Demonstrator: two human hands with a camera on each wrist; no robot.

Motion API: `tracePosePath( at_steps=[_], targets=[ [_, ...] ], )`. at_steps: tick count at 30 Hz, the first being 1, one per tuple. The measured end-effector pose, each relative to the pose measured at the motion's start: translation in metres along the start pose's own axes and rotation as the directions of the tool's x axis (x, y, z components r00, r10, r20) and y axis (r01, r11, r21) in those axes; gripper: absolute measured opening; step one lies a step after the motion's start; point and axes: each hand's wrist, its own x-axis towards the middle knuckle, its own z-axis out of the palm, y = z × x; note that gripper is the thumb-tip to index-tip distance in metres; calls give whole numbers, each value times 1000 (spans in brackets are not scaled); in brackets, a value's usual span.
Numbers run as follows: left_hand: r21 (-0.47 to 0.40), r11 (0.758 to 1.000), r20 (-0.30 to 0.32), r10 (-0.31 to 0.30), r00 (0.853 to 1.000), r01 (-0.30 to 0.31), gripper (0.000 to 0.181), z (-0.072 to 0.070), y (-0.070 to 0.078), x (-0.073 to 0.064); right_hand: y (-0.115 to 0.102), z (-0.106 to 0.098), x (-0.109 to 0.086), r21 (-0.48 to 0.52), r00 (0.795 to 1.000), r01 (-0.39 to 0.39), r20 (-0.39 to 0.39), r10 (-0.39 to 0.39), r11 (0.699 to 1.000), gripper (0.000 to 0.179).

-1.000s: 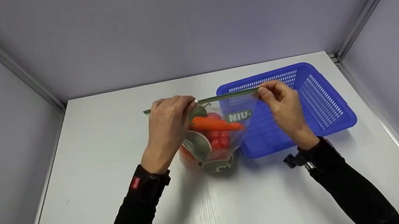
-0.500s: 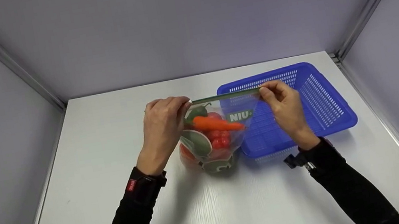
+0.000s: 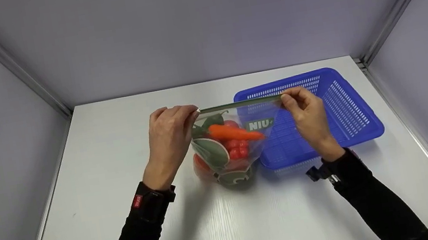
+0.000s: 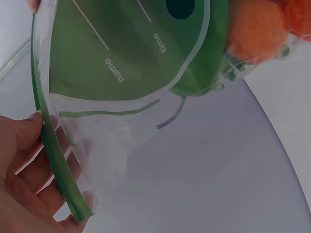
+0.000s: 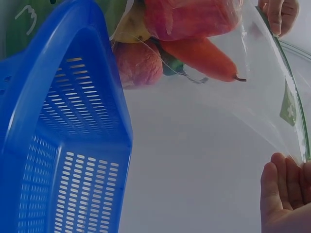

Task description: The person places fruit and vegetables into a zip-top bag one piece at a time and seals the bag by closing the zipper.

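A clear zip bag [image 3: 213, 152] with a green zip strip [image 3: 237, 104] stands on the white table, its mouth edge stretched level between both hands. Inside lie a carrot [image 3: 233, 133], a green pepper [image 3: 214, 120], bunched red pieces [image 3: 238, 150] and other produce. My left hand [image 3: 168, 134] pinches the strip near its left end; the left wrist view shows the thumb on the strip [image 4: 58, 165] and fingers behind the film. At the opposite end, my right hand [image 3: 309, 117] pinches the bag's top corner. Printed green panels hide part of the contents.
A blue plastic basket [image 3: 353, 105] with slotted walls stands at the right, partly behind the bag and right hand. Grey panels [image 3: 197, 22] enclose the white table [image 3: 115, 154] at the back and sides. Each wrist wears a dark strapped device.
My left hand has slid left along the zip strip, uncovering more strip and the green pepper behind it. My right hand keeps its pinch on the right corner, nearly still.
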Motion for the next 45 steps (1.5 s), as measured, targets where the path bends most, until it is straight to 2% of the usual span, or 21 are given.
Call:
tracePosePath(
  at_steps=[17, 27, 36, 45],
  targets=[
    [4, 1000, -10, -9, 1000, 9, 12, -7, -11, -3, 4, -5, 0, -6, 999, -34, -4, 34, 999, 16],
    [-24, 999, -23, -39, 999, 39, 10, -13, -20, -8, 4, -5, -2, -2, 1000, -20, -5, 20, 1000, 15],
    [-44, 995, -27, -92, 995, 90, 11, -16, -24, -10, 3, -4, -2, 29, 1000, -17, 5, 17, 999, 16],
    [-48, 993, -28, -107, 994, 105, 14, -18, -28, -13, 4, -4, -2, 36, 1000, -13, 1, 13, 999, 16]
  ],
)
